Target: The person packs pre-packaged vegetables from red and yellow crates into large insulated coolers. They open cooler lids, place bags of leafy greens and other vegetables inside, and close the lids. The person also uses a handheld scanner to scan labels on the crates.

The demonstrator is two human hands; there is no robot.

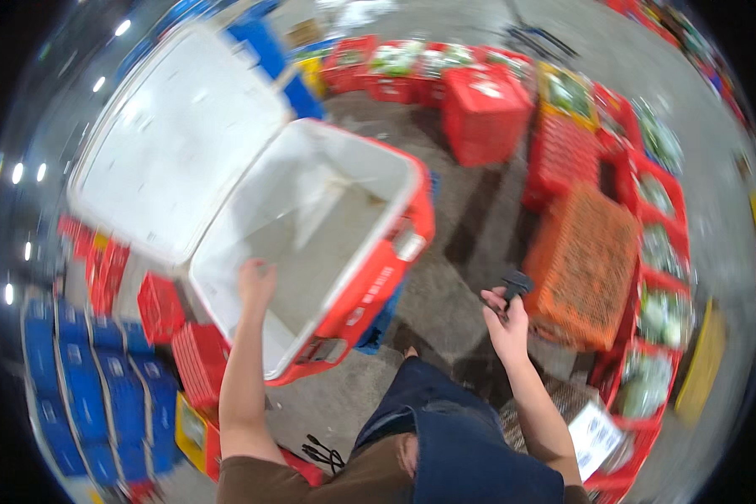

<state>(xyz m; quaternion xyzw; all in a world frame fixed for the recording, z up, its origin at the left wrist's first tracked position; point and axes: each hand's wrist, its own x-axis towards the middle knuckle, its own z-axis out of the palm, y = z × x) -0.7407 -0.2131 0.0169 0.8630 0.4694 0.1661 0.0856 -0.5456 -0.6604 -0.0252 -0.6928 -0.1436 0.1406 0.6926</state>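
Note:
A large red cooler box (378,283) with white inner walls stands before me, its white lid (176,138) swung up on the left. I see a greyish floor inside it and no goods. My left hand (257,283) hangs over the near left part of the box, fingers curled and blurred; whether it holds anything is hard to see. In my right hand (507,324) is a small black handheld device (515,285), gripped between thumb and fingers. That hand is right of the cooler, beside a crate in orange netting (586,271).
Red crates (664,189) of bagged vegetables curve around the right and back. A covered red crate (485,113) stands behind the cooler. Stacked blue crates (88,384) are at left. A black cable (322,455) lies on the floor, and a printed sheet (595,438) sits at right.

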